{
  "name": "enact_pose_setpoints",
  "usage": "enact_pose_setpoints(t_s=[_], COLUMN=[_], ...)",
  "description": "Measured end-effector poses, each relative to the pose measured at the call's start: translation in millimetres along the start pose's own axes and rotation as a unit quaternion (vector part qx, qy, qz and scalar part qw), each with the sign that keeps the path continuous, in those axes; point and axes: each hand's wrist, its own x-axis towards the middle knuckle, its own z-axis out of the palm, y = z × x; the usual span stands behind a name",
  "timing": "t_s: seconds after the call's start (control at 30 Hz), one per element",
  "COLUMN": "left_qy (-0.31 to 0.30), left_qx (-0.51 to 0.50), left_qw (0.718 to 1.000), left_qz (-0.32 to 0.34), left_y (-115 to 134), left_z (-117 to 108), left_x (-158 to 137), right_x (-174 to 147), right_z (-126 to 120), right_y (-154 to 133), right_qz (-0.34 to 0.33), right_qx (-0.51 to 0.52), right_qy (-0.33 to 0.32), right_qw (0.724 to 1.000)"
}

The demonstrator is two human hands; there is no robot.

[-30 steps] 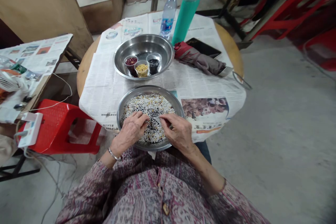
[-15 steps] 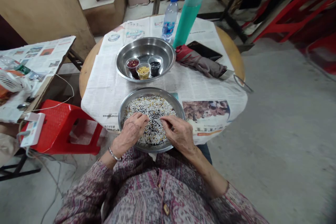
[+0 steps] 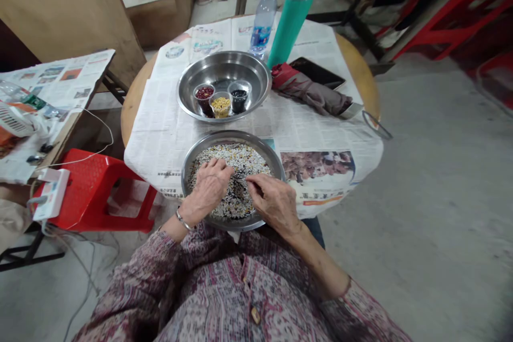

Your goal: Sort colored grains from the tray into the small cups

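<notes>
A round metal basin (image 3: 188, 141) at the table's near edge holds mixed grains (image 3: 240, 155), mostly white with black and some yellow ones among them. Over its left part is my left hand (image 3: 210, 184), its fingers bent down at the grains and their tips hidden. My right hand (image 3: 274, 197) is above the right side, thumb and fingers drawn together in a pinch. Whatever either hand holds is too small to make out. Behind stands a larger basin (image 3: 184, 77) with plastic cups of dark red beans (image 3: 204, 93), yellow grains (image 3: 220, 103) and black beans (image 3: 239, 94).
Newspaper (image 3: 152, 133) covers the round table. Towards the back are a water bottle (image 3: 262, 24), a tall teal bottle (image 3: 296, 13), a folded umbrella (image 3: 312, 93) and a dark flat object (image 3: 320, 72). A red stool (image 3: 96, 192) and a power strip (image 3: 52, 195) stand at left.
My left hand has shifted slightly up and right over the grains, its fingers lifted a little. My right hand stays nearly in place. The dark patch amid the grains has changed shape.
</notes>
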Motion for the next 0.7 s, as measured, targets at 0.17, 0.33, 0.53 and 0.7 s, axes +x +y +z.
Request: enact_pose_setpoints(t_s=[0.17,0.33,0.53,0.7], left_qy=[0.046,0.063,-0.001,-0.052], left_qx=[0.045,-0.042,-0.078,-0.045], left_qw=[0.995,0.997,0.996,0.997], left_qz=[-0.077,-0.032,0.033,0.024], left_y=[-16.7,-11.3,8.1,6.1], left_z=[-2.3,-0.4,2.4,-3.3], left_x=[-7.6,-8.2,9.0,2.8], right_x=[0.2,-0.3,-1.0,-0.8], right_z=[-1.4,0.0,1.1,0.6], right_y=[-0.2,0.3,0.3,-0.1], right_qz=[-0.003,0.003,0.005,0.003], right_qx=[-0.006,-0.004,-0.014,-0.006], right_qy=[-0.002,-0.004,-0.004,-0.001], right_qw=[1.0,1.0,1.0,1.0])
